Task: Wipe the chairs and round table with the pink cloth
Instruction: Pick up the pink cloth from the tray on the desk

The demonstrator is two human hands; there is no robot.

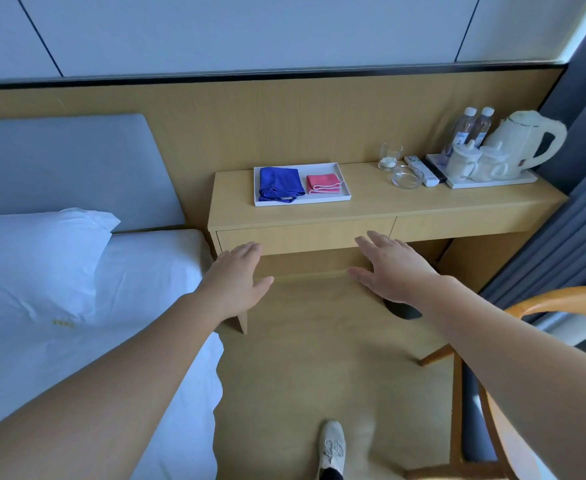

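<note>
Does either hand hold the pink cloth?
No: the pink cloth lies folded in the white tray, while the left hand and the right hand hold nothing.

Both hands reach out, fingers straight and empty, in front of the long light-wood desk (pixel 371 202): the left hand (pixel 238 275) before its left drawer front, the right hand (pixel 393 271) below its middle. On the desk's left half, a flat white rectangular tray (pixel 319 199) holds a folded pink cloth (pixel 323 184) beside a larger folded blue cloth (pixel 280 184). A cream electric kettle (pixel 523 140) stands at the desk's right end.
</note>
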